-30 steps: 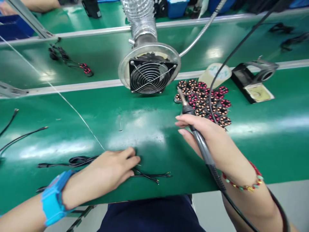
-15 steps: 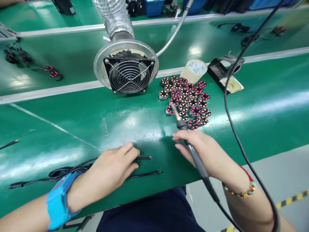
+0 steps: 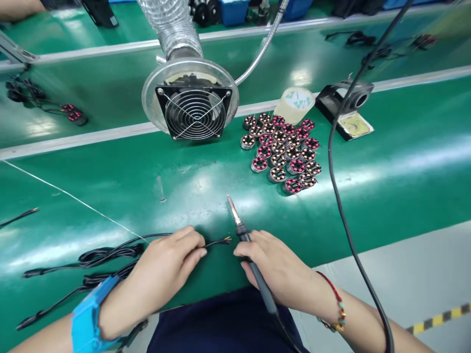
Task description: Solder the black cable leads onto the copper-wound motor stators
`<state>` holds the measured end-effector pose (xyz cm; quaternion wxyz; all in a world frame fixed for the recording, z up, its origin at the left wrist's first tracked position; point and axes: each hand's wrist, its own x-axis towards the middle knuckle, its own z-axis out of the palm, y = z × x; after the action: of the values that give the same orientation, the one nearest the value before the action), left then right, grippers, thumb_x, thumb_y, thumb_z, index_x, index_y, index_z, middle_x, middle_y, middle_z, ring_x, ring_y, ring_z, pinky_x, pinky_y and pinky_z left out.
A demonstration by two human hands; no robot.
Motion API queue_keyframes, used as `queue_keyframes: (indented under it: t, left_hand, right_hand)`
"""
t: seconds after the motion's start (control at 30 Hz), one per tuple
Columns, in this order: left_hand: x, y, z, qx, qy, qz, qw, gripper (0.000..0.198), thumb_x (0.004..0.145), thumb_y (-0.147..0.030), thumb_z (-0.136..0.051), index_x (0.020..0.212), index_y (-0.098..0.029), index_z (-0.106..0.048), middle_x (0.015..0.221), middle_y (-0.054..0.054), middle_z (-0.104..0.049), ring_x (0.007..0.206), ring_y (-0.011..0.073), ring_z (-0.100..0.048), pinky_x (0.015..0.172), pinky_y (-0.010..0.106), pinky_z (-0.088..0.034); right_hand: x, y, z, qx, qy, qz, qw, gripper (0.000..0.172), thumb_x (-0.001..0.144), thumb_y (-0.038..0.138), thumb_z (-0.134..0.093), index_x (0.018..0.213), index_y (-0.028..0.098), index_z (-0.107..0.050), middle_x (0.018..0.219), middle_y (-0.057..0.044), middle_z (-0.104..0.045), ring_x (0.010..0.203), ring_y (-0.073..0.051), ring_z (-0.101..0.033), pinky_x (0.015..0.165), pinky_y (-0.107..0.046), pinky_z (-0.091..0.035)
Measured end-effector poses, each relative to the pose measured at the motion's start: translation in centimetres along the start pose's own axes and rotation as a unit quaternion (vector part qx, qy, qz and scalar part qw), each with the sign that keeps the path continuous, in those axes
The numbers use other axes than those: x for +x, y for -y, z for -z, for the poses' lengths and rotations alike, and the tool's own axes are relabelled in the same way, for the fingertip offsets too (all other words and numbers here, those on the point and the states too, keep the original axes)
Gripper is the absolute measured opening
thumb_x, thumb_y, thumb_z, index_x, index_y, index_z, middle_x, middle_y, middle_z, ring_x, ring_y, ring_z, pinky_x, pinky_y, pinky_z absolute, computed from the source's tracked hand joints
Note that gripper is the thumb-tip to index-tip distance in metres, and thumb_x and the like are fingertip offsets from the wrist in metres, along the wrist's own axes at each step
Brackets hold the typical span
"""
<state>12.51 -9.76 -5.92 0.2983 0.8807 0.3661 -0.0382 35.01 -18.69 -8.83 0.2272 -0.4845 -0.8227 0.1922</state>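
Observation:
Closed round a black cable, my left hand [image 3: 172, 260] leaves its stripped end [image 3: 221, 241] with small coloured wires poking out to the right. My right hand [image 3: 267, 264] grips a soldering iron [image 3: 262, 284], its metal tip pointing up and away, above the green table. Two coiled black cables [image 3: 106, 255] lie beside and partly behind my left wrist. Beyond my right hand stands a cluster of small round coil parts [image 3: 278, 147] with red or copper-coloured windings.
A fume extractor fan [image 3: 196, 113] hangs at the back centre. Behind the coils is a tape roll [image 3: 294, 105], with an iron stand [image 3: 346, 110] to its right. The iron's black cord [image 3: 342, 215] loops down the right side. Another cable end [image 3: 25, 214] lies far left.
My right hand has moved left and down with the iron, away from the coils and closer to the cable end. My left hand now has a cable end pinched, its wires slightly raised.

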Motion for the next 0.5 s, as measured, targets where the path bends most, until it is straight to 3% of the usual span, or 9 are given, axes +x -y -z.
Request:
queue_keyframes:
  t: [0.2,0.37,0.5]
  left_hand:
    - [0.0,0.7,1.8,-0.142,-0.011,0.092,0.985,0.029,0.091,-0.039,-0.044,0.075,-0.019,-0.057,0.070,-0.001,-0.051,0.063,0.0121,-0.048,0.059,0.023,-0.039]
    - [-0.3,0.7,1.7,-0.219,0.006,0.125,0.968,0.034,0.090,-0.047,-0.046,0.076,-0.018,-0.057,0.070,-0.002,-0.047,0.065,0.0120,-0.044,0.059,0.023,-0.036]
    - [-0.5,0.5,1.7,-0.244,0.008,0.126,0.961,0.033,0.089,-0.047,-0.047,0.077,-0.018,-0.057,0.070,-0.002,-0.045,0.064,0.0114,-0.042,0.060,0.023,-0.036]
  right_hand:
    - [0.7,0.2,-0.2,-0.060,-0.011,0.010,0.998,0.026,0.086,0.003,-0.034,0.100,0.019,-0.047,0.070,-0.001,-0.053,0.063,-0.017,-0.048,0.062,-0.031,-0.043]
    - [1.7,-0.4,-0.8,0.099,-0.111,-0.032,0.988,0.026,0.083,0.004,-0.041,0.103,0.021,-0.043,0.076,0.001,-0.057,0.064,-0.013,-0.055,0.061,-0.027,-0.047]
    - [2.9,0.3,-1.1,0.195,-0.195,-0.067,0.959,0.039,0.085,0.004,-0.047,0.118,0.023,-0.041,0.095,-0.003,-0.062,0.078,-0.012,-0.062,0.072,-0.027,-0.052]
